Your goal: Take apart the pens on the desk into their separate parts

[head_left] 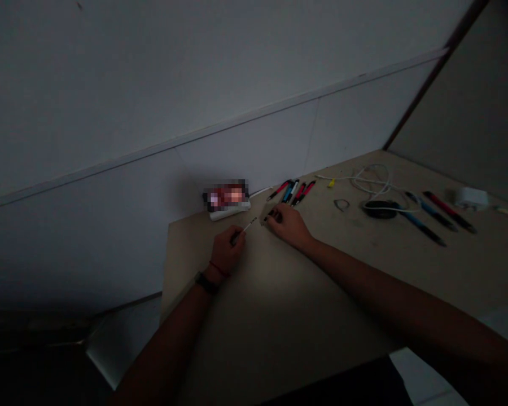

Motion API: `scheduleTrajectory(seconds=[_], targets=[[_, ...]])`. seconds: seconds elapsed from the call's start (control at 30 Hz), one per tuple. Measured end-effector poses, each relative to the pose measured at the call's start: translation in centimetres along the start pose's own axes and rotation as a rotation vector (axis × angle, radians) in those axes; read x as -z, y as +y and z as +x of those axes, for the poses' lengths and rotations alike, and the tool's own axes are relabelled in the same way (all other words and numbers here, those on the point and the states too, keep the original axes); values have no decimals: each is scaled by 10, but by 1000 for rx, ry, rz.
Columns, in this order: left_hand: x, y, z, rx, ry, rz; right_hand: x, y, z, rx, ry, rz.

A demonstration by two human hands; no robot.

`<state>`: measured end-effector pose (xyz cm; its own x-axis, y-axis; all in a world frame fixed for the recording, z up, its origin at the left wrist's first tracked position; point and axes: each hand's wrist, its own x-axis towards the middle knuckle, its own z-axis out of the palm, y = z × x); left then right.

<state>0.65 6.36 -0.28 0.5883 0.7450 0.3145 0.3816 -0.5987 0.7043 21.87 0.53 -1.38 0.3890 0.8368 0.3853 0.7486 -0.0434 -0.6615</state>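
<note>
**Thin white stick in your left hand, small piece in your right**

Your left hand (227,248), a dark band on its wrist, is closed around the thin white stick (250,223), which juts above the bench (254,332) towards your other hand. Just beyond, a lit screen (226,195), its picture blurred, rests on a white base (231,212) by the wall. Your right hand (288,224) has its fingertips pinched together on the small piece (264,219), too dim to identify, near the stick's tip. Just behind that hand lie clustered pens (288,192); farther right, a white cable (341,179), a black oval object (380,210), three loose pens (423,226) and a white adapter (472,198).
</note>
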Motion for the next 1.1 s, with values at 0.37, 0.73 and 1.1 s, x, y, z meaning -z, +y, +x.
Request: scheduleTrajectory(seconds=[0.37, 0.73, 1.1], targets=[[-2, -2, 0, -5, -2, -17, -1, 1, -1, -80, 73, 164], [-2, -1, 0, 3, -19, -34, -5, 3, -3, 1, 3, 35], [-1, -1, 0, 19, -36, -38, -9, 10, -6, 88, -80, -203]])
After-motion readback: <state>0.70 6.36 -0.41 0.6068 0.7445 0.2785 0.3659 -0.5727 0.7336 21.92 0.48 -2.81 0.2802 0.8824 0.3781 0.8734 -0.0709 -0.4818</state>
